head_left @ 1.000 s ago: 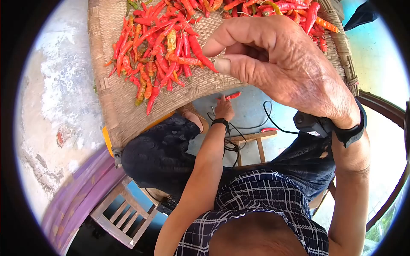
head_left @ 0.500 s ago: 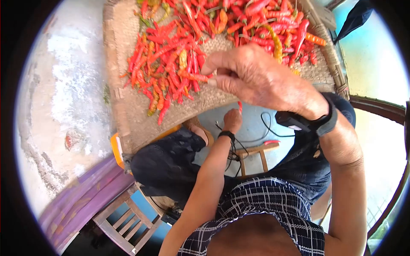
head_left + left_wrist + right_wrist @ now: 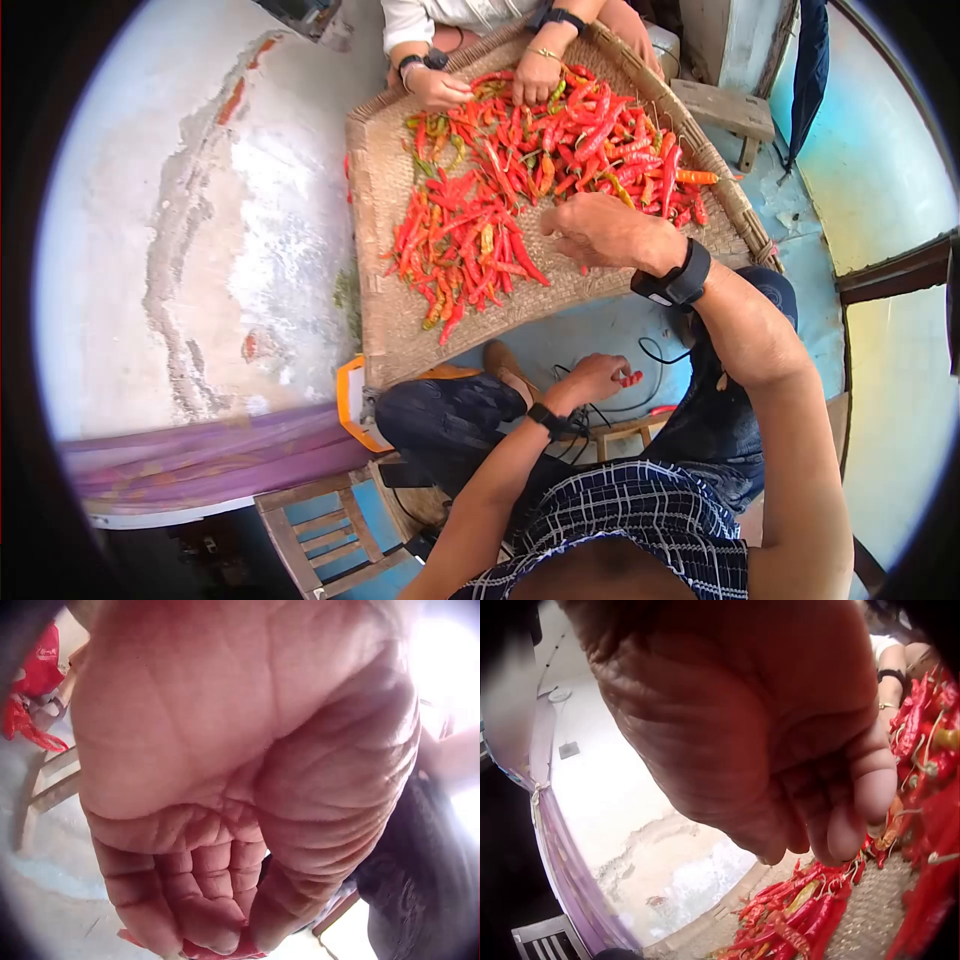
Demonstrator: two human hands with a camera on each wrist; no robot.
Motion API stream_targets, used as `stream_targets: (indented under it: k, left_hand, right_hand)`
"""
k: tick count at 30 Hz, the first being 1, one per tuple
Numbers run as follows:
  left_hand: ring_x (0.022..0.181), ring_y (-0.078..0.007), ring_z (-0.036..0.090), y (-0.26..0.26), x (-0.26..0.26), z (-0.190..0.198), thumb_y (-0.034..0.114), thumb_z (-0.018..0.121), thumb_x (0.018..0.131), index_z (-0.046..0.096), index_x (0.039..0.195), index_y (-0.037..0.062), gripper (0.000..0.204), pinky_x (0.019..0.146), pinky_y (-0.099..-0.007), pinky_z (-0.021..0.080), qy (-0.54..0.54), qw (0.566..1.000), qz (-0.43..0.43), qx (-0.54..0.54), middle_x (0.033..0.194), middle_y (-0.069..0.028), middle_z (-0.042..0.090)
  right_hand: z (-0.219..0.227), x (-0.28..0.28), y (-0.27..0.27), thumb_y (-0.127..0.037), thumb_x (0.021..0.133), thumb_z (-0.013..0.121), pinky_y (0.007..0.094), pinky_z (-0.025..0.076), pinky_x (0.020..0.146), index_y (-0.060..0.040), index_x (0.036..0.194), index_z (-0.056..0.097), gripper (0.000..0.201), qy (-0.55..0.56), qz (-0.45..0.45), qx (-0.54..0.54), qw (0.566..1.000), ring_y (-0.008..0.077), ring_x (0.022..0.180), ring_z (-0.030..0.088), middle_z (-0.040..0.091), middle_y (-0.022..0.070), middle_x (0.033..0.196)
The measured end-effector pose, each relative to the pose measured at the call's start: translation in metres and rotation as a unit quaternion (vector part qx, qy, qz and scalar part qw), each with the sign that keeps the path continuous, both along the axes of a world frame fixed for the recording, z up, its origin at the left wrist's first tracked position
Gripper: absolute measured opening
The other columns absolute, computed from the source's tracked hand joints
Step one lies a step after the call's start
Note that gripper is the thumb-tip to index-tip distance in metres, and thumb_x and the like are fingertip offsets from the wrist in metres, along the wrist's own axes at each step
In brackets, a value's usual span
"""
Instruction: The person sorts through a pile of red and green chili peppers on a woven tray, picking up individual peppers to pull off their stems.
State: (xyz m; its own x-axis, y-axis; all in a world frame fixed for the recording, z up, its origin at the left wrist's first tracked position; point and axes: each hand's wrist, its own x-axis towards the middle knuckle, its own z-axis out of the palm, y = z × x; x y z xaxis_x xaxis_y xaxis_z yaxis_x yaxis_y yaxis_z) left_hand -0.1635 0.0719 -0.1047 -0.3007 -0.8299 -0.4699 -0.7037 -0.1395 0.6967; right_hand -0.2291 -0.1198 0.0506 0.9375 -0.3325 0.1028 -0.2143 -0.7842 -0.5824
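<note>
In the head view my left hand (image 3: pixel 592 379) is low, beyond my knees and in front of the woven tray (image 3: pixel 385 335). Its thumb and fingertips pinch a red chili pepper (image 3: pixel 630 379), and red shows at those fingertips in the left wrist view too. My right hand (image 3: pixel 612 232) hangs over the near side of the tray, between a smaller heap of red chilies (image 3: pixel 465 250) and a larger heap (image 3: pixel 600 140). Its fingers curve loosely downward, and the right wrist view shows nothing between them. A few yellowish and orange chilies are mixed in.
Across the tray another person's hands (image 3: pixel 537 76) work among the chilies. A wooden bench (image 3: pixel 722 108) stands beyond the tray's right edge. Black cables (image 3: pixel 650 350) and a low stool (image 3: pixel 625 432) are near my legs. A wooden chair (image 3: pixel 335 535) is at lower left.
The head view has tilted up, bringing the whole tray and the other person into sight. My right hand now appears farther from the camera. My left hand has kept its chili and shifted right.
</note>
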Motion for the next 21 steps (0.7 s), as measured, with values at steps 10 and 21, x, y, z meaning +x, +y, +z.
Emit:
stream_targets:
  k: [10, 21]
  left_hand:
    - [0.069, -0.0073, 0.053, -0.005, 0.028, 0.102, 0.007, 0.060, 0.081, 0.055, 0.103, 0.0023, 0.023, 0.063, -0.0220, 0.043, 0.321, 0.907, 0.272, -0.013, 0.083, -0.0007, 0.057]
    - [0.092, -0.0117, 0.058, -0.148, 0.082, 0.173, 0.012, 0.059, 0.088, 0.043, 0.126, -0.0009, 0.044, 0.077, -0.0244, 0.050, 0.291, 0.836, 0.374, -0.276, 0.113, -0.0104, 0.055]
  right_hand:
    - [0.030, -0.037, -0.064, -0.014, 0.084, 0.059, 0.0376, 0.048, 0.062, 0.0008, 0.087, 0.063, 0.016, -0.341, -0.243, 0.034, 0.907, 0.0280, 0.067, 0.062, 0.062, 0.0167, 0.071]
    - [0.031, -0.037, -0.065, -0.014, 0.085, 0.059, 0.0356, 0.045, 0.058, 0.0027, 0.086, 0.061, 0.016, -0.373, -0.245, 0.056, 0.893, 0.0221, 0.060, 0.058, 0.059, 0.0159, 0.065]
